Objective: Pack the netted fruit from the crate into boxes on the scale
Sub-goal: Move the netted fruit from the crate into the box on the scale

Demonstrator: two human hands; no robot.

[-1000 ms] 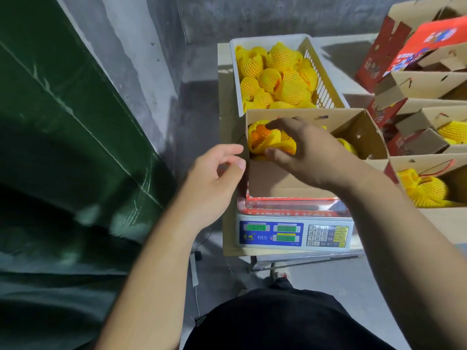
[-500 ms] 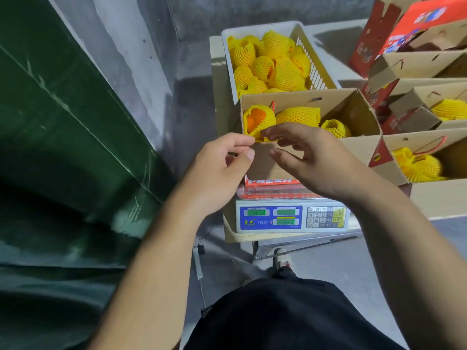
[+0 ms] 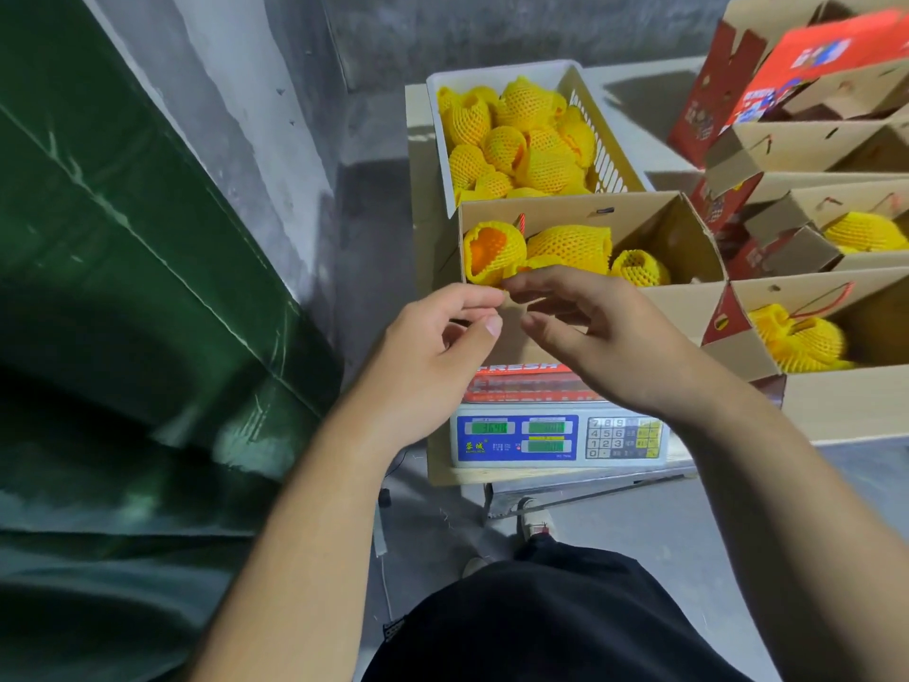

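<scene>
From above, one open cardboard box (image 3: 580, 216) sits on the single scale (image 3: 558, 438) with three netted fruit (image 3: 570, 246) showing in it, and just behind it the white crate (image 3: 497, 73) holds about a dozen more. To the right stand two further open boxes (image 3: 836, 307), each with netted fruit inside. The left hand (image 3: 433, 351) and right hand (image 3: 597, 327) meet fingertip to fingertip at the box's near edge, fingers loosely curled; whether either pinches anything I cannot tell.

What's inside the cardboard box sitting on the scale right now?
The cardboard box holds at least three netted fruit, piled toward its left end. The right hand and the near wall cover whatever lies lower.
</scene>
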